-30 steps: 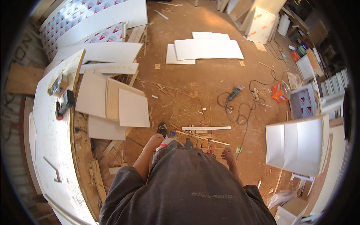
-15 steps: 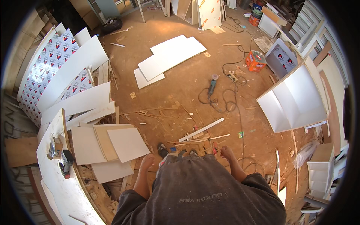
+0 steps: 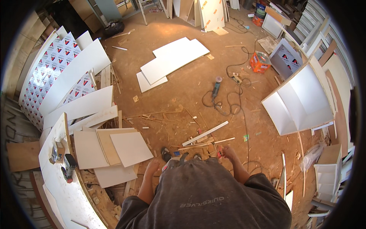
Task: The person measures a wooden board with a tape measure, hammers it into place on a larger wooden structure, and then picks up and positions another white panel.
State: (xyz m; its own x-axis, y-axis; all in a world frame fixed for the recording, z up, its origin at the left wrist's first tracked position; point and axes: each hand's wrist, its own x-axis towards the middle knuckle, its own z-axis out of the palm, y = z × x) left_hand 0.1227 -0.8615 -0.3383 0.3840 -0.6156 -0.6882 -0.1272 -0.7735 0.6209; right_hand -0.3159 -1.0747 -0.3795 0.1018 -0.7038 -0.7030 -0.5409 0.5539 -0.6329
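Note:
Both my arms hang down beside my dark shirt. My left hand (image 3: 153,166) is low beside my left hip, near the corner of a stack of pale panels (image 3: 131,149), and appears to be apart from it. Its fingers are too small to read. On the other side, my right hand (image 3: 229,152) is close to a small red thing (image 3: 219,154) at my waist; whether the fingers touch it cannot be made out. Ahead of my shoes lie a white strip (image 3: 205,133) and several thin wood offcuts (image 3: 198,145).
An angle grinder (image 3: 217,87) with a dark cord lies on the brown floor. Large white boards (image 3: 175,59) are beyond. Left stands a workbench (image 3: 57,152) bearing a cordless drill (image 3: 68,168). Right are a white cabinet carcass (image 3: 301,99) and an orange box (image 3: 260,62).
My right hand has moved slightly left and up, nearer the red thing. My left hand has shifted slightly right and down. The boards and tools keep their places.

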